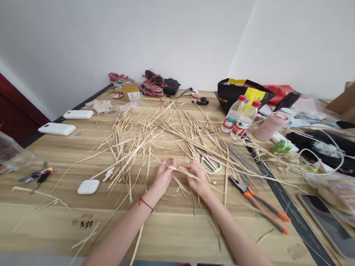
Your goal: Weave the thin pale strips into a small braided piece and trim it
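My left hand [164, 173] is closed on thin, pale straw-like strips [179, 169] just above the table's middle. My right hand [197, 177] pinches the same strips from the other side, a short gap away. Some strips stick out past the fingers and hang toward the front edge. A loose heap of similar strips [134, 140] spreads over the wood behind and around both hands. Scissors [211, 163] with white handles lie just beyond my right hand, partly under strips. Exactly how the held strips cross is too small to make out.
Orange-handled pliers [260, 201] and a phone [331, 225] lie to the right. Two water bottles [238, 117] and a pink cup [271, 126] stand at the back right. On the left are a white earphone case [88, 186] and small cutting tools [39, 175].
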The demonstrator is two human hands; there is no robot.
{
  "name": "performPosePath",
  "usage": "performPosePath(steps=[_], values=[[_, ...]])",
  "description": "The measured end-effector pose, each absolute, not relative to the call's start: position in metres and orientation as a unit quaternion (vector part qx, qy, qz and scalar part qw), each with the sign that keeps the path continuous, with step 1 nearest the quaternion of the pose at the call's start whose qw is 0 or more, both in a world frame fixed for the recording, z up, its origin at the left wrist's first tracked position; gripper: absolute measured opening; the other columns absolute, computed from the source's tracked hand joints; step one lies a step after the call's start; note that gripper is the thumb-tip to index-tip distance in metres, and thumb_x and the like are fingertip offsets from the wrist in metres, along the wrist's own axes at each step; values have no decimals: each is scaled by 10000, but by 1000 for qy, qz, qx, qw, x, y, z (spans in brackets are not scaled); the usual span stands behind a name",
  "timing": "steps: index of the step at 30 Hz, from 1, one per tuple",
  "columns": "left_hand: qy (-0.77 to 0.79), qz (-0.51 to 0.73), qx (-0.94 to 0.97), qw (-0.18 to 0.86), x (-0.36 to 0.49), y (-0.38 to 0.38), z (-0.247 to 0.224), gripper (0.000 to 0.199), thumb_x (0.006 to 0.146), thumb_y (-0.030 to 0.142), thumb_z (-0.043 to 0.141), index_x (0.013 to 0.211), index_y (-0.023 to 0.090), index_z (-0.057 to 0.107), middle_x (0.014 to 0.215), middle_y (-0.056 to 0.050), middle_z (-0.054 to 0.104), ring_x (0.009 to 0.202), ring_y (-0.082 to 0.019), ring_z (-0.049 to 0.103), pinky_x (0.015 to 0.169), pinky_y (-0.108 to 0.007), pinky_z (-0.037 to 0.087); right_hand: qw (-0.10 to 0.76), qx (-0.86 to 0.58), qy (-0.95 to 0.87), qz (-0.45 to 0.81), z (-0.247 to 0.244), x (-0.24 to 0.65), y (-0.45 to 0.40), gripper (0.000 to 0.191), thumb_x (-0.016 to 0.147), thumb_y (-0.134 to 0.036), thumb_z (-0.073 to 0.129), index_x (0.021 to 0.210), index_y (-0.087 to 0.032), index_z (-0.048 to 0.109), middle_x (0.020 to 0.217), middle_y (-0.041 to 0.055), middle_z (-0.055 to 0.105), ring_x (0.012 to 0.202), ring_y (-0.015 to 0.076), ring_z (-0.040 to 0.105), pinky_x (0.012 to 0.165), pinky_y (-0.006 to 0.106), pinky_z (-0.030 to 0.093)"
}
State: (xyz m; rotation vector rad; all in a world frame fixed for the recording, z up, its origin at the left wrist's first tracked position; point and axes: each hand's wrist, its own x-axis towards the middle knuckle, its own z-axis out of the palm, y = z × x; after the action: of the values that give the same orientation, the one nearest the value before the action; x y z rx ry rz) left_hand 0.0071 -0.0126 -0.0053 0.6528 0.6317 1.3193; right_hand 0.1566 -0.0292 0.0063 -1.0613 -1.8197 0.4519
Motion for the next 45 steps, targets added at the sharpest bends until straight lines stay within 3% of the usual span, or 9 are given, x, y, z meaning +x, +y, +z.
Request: performPosePath(steps=[6, 12, 24, 29, 45], values=[[293, 597, 285, 690, 6, -12, -5, 466, 609, 95, 734, 1017, 191, 530, 752, 32, 601, 684, -74, 562, 716, -210, 410, 470, -433, -751, 165, 6, 159, -29, 156, 810, -155, 475, 858, -224, 606, 795, 42, 606, 762, 185, 543, 716, 325, 428], [266, 617, 303, 676, 6, -13, 0, 578, 636, 68, 693, 1148, 245, 490, 729, 49, 567, 690, -80, 555, 702, -212, 426, 477, -429, -750, 162, 5, 158, -28, 199, 780, -123, 459, 870, -231, 599, 791, 38, 596, 763, 189, 541, 720, 332, 428], [280, 613, 289, 680, 5, -16, 7, 539, 665, 107, 684, 1152, 266, 519, 920, 16, 588, 759, -60, 552, 730, -185, 426, 474, -422, -755, 167, 10, 156, -31, 172, 800, -130, 461, 855, -217, 599, 778, 37, 587, 755, 183, 537, 713, 322, 434], [280, 614, 279, 683, 7, -17, 5, 468, 668, 116, 680, 1101, 250, 561, 867, 26, 579, 793, -65, 553, 779, -187, 424, 464, -419, -760, 181, 8, 155, -31, 159, 804, -137, 488, 872, -210, 611, 785, 41, 592, 758, 178, 543, 708, 313, 442], [265, 587, 266, 718, 4, -13, 3, 479, 655, 77, 626, 1112, 213, 575, 928, -25, 605, 728, -83, 558, 685, -210, 439, 455, -421, -767, 165, 9, 153, -32, 134, 839, -167, 497, 879, -212, 616, 792, 43, 602, 772, 176, 546, 726, 312, 440]])
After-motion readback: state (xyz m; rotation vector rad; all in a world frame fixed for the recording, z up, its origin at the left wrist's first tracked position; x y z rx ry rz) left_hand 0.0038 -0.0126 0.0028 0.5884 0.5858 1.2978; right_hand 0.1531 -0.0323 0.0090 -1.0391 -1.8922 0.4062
